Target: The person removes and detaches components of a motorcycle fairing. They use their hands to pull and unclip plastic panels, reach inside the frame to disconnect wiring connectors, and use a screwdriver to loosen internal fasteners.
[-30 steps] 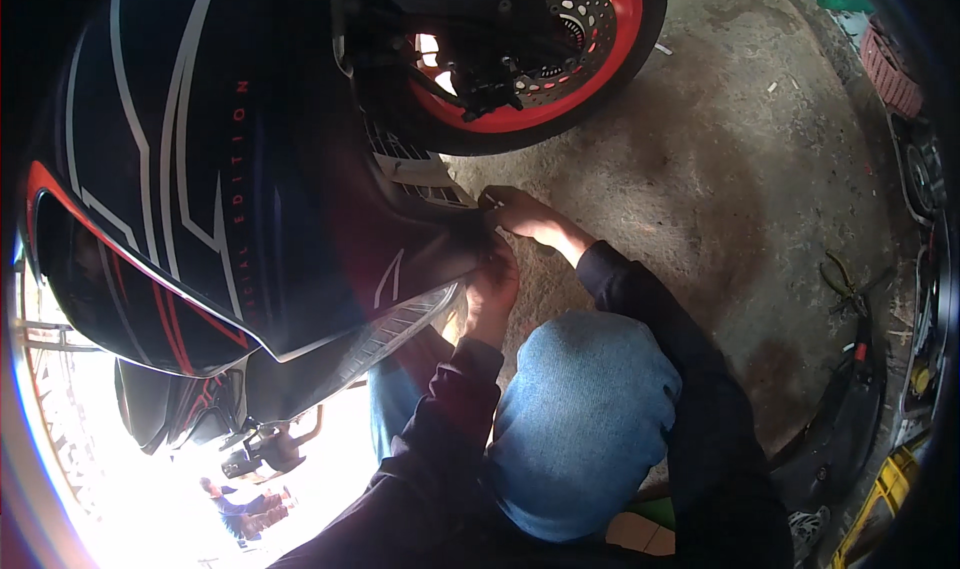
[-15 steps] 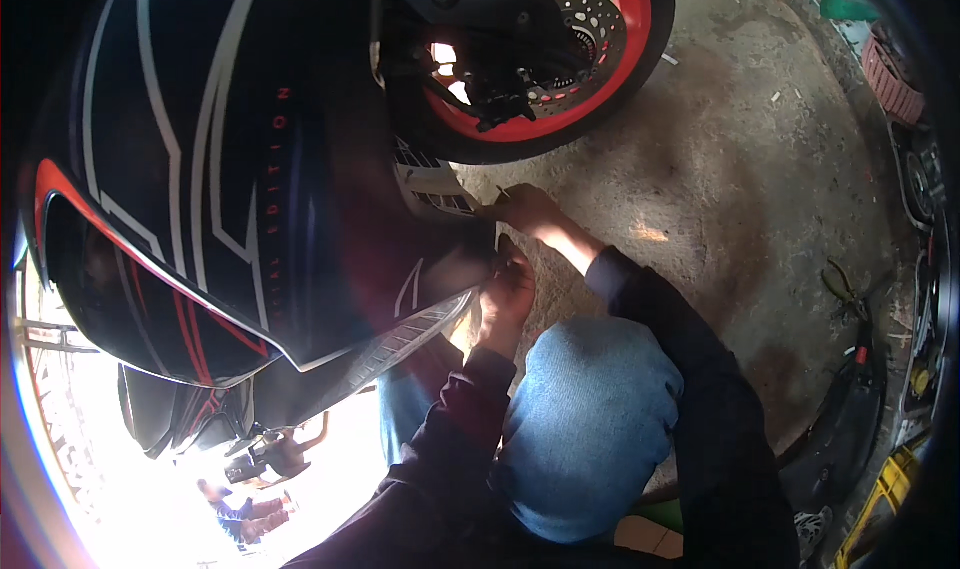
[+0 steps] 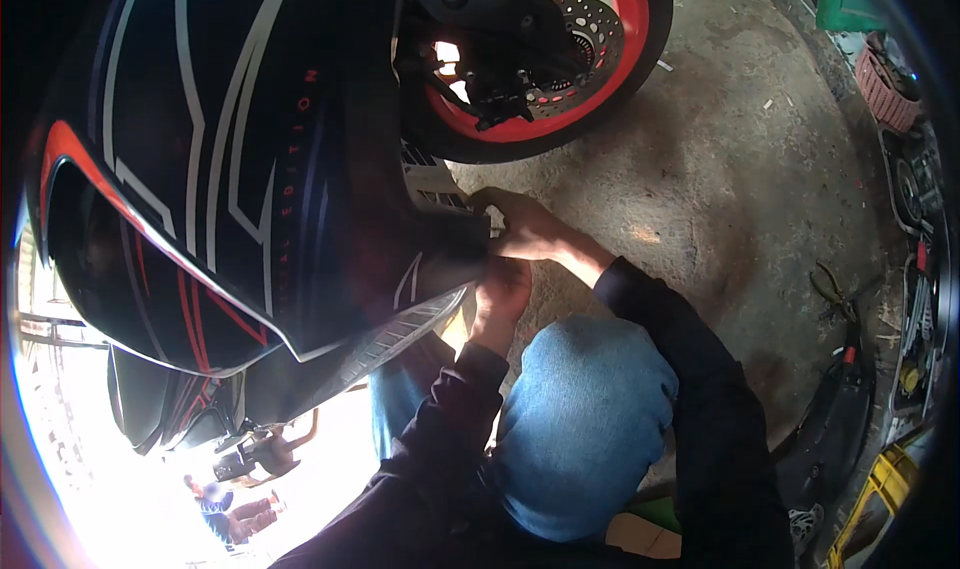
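A scooter's dark body panel (image 3: 350, 189) with grey stripes and red lettering fills the left side. My right hand (image 3: 530, 229) is curled at the panel's lower right edge, thumb and forefinger bent round with a gap between them. Its fingertips meet the edge, and what they grip there is hidden. Just below, my left hand (image 3: 504, 287) is tucked up against the same edge. Its fingers are hidden behind the right hand and the panel. A pale slatted piece (image 3: 432, 181) shows above my right hand, beside the tyre.
A wheel with a red rim (image 3: 640, 29) and drilled brake disc stands at the top. Pliers (image 3: 830, 284) and a long dark part (image 3: 835, 419) lie on the concrete at right. Beyond are a pink basket (image 3: 885, 94) and a yellow crate (image 3: 880, 494). My denim-covered knee (image 3: 590, 419) rises between my arms.
My right hand has come down onto the fingers of my left hand, which were in view before. The panel appears shifted slightly to the right in the picture.
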`<control>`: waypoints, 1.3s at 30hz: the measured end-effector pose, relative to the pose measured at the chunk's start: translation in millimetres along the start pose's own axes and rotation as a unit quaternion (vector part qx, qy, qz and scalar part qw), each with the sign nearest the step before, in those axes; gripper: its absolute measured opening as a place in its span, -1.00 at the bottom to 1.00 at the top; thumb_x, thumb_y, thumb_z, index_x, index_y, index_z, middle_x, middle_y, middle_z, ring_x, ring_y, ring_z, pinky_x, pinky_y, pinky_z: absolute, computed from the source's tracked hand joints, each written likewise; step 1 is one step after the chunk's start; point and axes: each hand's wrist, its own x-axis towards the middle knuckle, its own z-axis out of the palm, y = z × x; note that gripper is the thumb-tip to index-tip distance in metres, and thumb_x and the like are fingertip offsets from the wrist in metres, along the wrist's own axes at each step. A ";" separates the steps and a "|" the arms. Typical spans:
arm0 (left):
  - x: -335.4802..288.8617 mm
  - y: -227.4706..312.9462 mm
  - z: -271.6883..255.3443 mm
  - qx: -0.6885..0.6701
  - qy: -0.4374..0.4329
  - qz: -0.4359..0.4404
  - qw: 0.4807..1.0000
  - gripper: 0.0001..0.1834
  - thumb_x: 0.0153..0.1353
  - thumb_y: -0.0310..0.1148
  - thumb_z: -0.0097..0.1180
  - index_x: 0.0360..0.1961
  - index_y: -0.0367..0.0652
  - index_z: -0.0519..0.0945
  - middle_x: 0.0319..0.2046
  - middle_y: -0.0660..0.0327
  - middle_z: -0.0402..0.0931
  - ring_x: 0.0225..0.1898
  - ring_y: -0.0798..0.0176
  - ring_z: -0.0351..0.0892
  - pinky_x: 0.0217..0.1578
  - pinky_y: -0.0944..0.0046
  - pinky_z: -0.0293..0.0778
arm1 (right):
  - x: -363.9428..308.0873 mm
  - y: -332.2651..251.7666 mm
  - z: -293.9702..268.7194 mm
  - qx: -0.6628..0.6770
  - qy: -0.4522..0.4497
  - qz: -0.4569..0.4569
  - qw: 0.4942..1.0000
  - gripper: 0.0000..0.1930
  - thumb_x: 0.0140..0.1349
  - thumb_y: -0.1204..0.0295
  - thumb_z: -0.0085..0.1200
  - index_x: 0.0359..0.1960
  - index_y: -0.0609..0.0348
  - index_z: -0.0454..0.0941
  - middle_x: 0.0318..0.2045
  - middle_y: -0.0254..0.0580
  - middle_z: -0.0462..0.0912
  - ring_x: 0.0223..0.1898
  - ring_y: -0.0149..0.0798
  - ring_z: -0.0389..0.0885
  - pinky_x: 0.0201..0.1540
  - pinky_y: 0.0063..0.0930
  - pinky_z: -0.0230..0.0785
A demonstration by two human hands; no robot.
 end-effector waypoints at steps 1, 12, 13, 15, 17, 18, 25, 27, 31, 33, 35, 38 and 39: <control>-3.6 -5.6 4.8 0.038 -0.015 0.006 0.999 -0.80 0.26 -0.39 -0.01 -0.20 -0.27 0.56 -0.17 0.11 0.59 -0.09 0.17 0.57 0.03 0.15 0.49 | -3.4 -2.9 -1.7 -0.022 -0.003 -0.017 1.000 -0.34 -0.18 0.43 0.33 0.09 0.14 0.44 0.03 0.00 0.55 0.04 -0.02 0.54 0.07 -0.30 0.39; -17.6 -8.8 36.1 0.085 -0.018 -0.051 0.995 -0.76 0.30 -0.36 -0.16 -0.15 -0.26 0.49 -0.18 0.12 0.55 -0.10 0.14 0.55 -0.02 0.20 0.50 | 3.2 -51.9 -22.0 -0.132 -0.074 0.007 0.988 0.02 -0.46 0.27 0.54 0.18 0.23 0.28 0.08 0.10 0.47 0.12 0.05 0.47 0.15 -0.24 0.35; -23.2 -6.3 37.3 0.049 -0.008 -0.080 0.996 -0.78 0.30 -0.40 -0.14 -0.15 -0.27 0.50 -0.14 0.12 0.55 -0.08 0.17 0.55 0.00 0.20 0.50 | 6.6 -50.2 -19.8 -0.141 -0.081 -0.029 0.986 0.03 -0.47 0.25 0.54 0.17 0.26 0.28 0.06 0.10 0.48 0.11 0.06 0.47 0.14 -0.23 0.36; -36.9 0.5 40.6 0.012 0.001 -0.105 0.994 -0.80 0.29 -0.44 -0.12 -0.16 -0.27 0.50 -0.11 0.12 0.55 -0.06 0.19 0.55 0.02 0.19 0.50 | 10.7 -47.2 -18.5 -0.141 -0.100 -0.043 0.984 0.03 -0.48 0.24 0.55 0.15 0.29 0.28 0.04 0.10 0.49 0.10 0.06 0.48 0.13 -0.23 0.36; -55.1 -2.0 71.5 0.097 0.067 -0.152 0.981 -0.78 0.29 -0.40 -0.08 -0.13 -0.26 0.51 -0.13 0.14 0.55 -0.07 0.20 0.56 0.00 0.18 0.50 | 11.6 -48.6 -26.9 -0.153 -0.113 -0.053 0.980 0.03 -0.49 0.23 0.55 0.14 0.31 0.29 0.01 0.10 0.50 0.09 0.06 0.49 0.12 -0.22 0.37; -54.8 7.7 61.7 0.095 0.065 -0.150 0.982 -0.78 0.29 -0.40 -0.08 -0.13 -0.26 0.51 -0.13 0.14 0.55 -0.07 0.20 0.56 0.00 0.18 0.50 | 12.3 -49.8 -26.8 -0.158 -0.114 -0.057 0.979 0.02 -0.49 0.21 0.55 0.13 0.30 0.30 0.00 0.10 0.51 0.08 0.05 0.49 0.11 -0.22 0.37; -98.5 32.4 102.8 0.559 0.022 -0.082 0.825 -0.64 0.25 -0.32 0.02 0.03 -0.26 0.48 -0.06 0.05 0.55 -0.01 0.20 0.55 -0.03 0.25 0.47 | 14.5 -60.3 -36.2 -0.198 -0.148 -0.019 0.969 -0.04 -0.44 0.13 0.53 0.09 0.27 0.36 0.00 0.09 0.52 0.07 0.06 0.49 0.11 -0.23 0.35; -111.0 50.7 130.4 0.553 0.151 -0.062 0.817 -0.60 0.20 -0.31 0.12 0.02 -0.27 0.49 -0.06 0.01 0.55 -0.04 0.16 0.57 -0.07 0.23 0.48 | 20.5 -69.8 -28.3 -0.213 -0.160 -0.023 0.964 -0.06 -0.40 0.13 0.51 0.10 0.25 0.36 0.02 0.08 0.52 0.08 0.07 0.48 0.12 -0.24 0.34; -103.4 71.5 132.8 0.876 0.008 0.259 0.408 -0.65 0.09 -0.31 0.24 -0.12 -0.28 0.57 -0.22 0.03 0.60 -0.19 0.10 0.61 -0.16 0.11 0.48 | 23.2 -94.0 -34.2 -0.293 -0.214 0.022 0.931 -0.13 -0.29 0.14 0.47 0.14 0.19 0.37 0.08 0.04 0.50 0.12 0.06 0.45 0.16 -0.26 0.31; -97.2 75.9 141.5 0.871 -0.028 0.359 0.334 -0.66 0.06 -0.35 0.27 -0.14 -0.29 0.57 -0.23 -0.02 0.60 -0.18 0.04 0.60 -0.16 0.09 0.48 | 27.3 -98.1 -34.5 -0.322 -0.230 0.057 0.917 -0.14 -0.28 0.17 0.46 0.14 0.18 0.38 0.08 0.03 0.51 0.12 0.05 0.46 0.16 -0.27 0.31; -92.9 84.7 153.5 0.838 -0.099 0.384 0.373 -0.64 0.01 -0.40 0.28 -0.14 -0.30 0.57 -0.22 -0.08 0.58 -0.16 -0.10 0.57 -0.14 0.07 0.47 | 32.5 -106.2 -33.1 -0.345 -0.247 0.091 0.901 -0.16 -0.27 0.20 0.45 0.15 0.17 0.39 0.08 0.02 0.51 0.12 0.04 0.46 0.16 -0.27 0.32; -68.4 118.2 118.1 0.864 -0.152 0.369 0.309 -0.65 0.00 -0.46 0.24 -0.13 -0.29 0.57 -0.20 -0.09 0.56 -0.13 -0.15 0.54 -0.13 0.06 0.46 | 35.3 -124.3 -22.5 -0.387 -0.250 0.078 0.884 -0.10 -0.29 0.06 0.43 0.15 0.20 0.38 0.02 0.07 0.55 0.07 0.07 0.50 0.07 -0.24 0.38; -71.1 117.8 115.0 0.836 -0.184 0.361 0.369 -0.72 -0.03 -0.50 0.11 -0.22 -0.30 0.55 -0.20 -0.18 0.49 -0.20 -0.24 0.52 -0.22 -0.04 0.47 | 31.3 -130.9 -22.6 -0.386 -0.244 0.096 0.884 -0.09 -0.28 0.06 0.44 0.17 0.19 0.37 0.02 0.09 0.55 0.07 0.08 0.50 0.08 -0.23 0.37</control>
